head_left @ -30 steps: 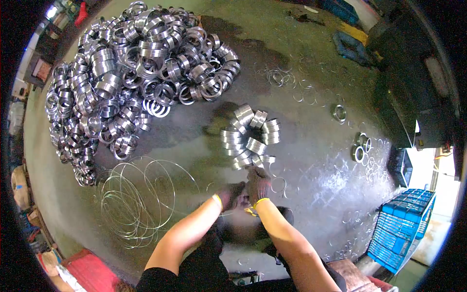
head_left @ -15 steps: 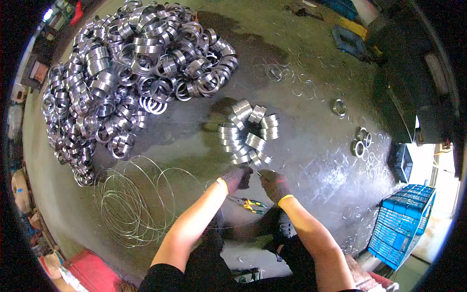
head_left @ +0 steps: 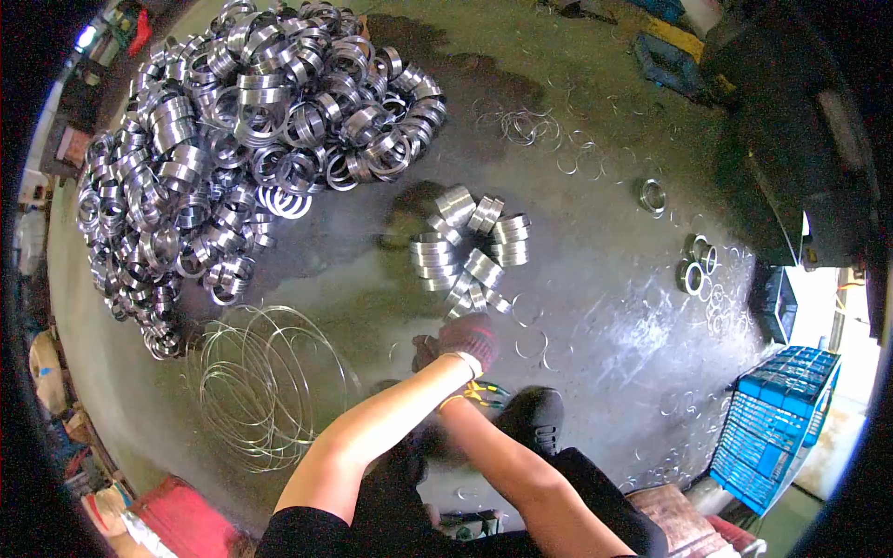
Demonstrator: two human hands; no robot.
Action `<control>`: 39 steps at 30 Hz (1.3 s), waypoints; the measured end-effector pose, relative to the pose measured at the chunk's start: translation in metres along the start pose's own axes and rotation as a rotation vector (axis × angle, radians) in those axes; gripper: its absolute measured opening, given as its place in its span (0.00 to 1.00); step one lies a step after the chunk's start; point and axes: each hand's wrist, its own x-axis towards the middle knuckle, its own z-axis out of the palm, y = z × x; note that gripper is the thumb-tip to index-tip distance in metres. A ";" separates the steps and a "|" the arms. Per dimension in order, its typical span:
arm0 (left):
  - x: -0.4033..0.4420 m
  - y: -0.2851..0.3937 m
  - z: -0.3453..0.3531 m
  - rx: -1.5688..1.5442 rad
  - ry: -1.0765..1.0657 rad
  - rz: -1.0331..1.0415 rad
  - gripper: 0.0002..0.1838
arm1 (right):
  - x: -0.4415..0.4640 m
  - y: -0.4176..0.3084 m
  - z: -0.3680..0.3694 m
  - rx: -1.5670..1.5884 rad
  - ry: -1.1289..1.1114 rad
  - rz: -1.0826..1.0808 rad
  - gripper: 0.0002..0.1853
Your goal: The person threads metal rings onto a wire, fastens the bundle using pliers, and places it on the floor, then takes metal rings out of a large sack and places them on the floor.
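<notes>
- Grey floor (head_left: 595,242) is seen under everything, partly darkened by stains.
- Shiny metal rings are heaped in a big pile (head_left: 251,130) at the upper left.
- A blue crate (head_left: 779,409) is placed at the right edge.
- Thin wire is laid in a loose coil (head_left: 244,400), to the left of the arms.
- A cluster of rings (head_left: 433,257) is arranged in a loop on the floor, just beyond the hands.
- The left hand (head_left: 473,340), gloved, is held close to the near end of this cluster, with the fingers curled; what is gripped cannot be told.
- The right hand (head_left: 425,352) is crossed under the left forearm and partly hidden; its grip cannot be told either.
- Pliers (head_left: 484,395) with yellow-green handles are seen near the wrists.
- One separate ring (head_left: 644,200) is left at the right, well apart from the cluster.
</notes>
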 end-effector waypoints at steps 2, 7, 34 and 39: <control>-0.012 -0.012 -0.026 -0.166 0.054 0.015 0.20 | -0.001 -0.061 -0.041 -0.081 -0.081 0.035 0.24; -0.036 -0.083 -0.007 -0.193 0.339 -0.038 0.17 | -0.019 -0.100 -0.162 0.568 -0.034 0.157 0.12; -0.051 -0.074 0.019 -1.599 -0.302 -0.415 0.19 | -0.038 -0.245 -0.203 0.807 -0.024 0.466 0.10; -0.024 -0.058 0.057 -1.982 -0.361 -0.027 0.16 | -0.042 -0.249 -0.207 1.091 -0.202 0.502 0.10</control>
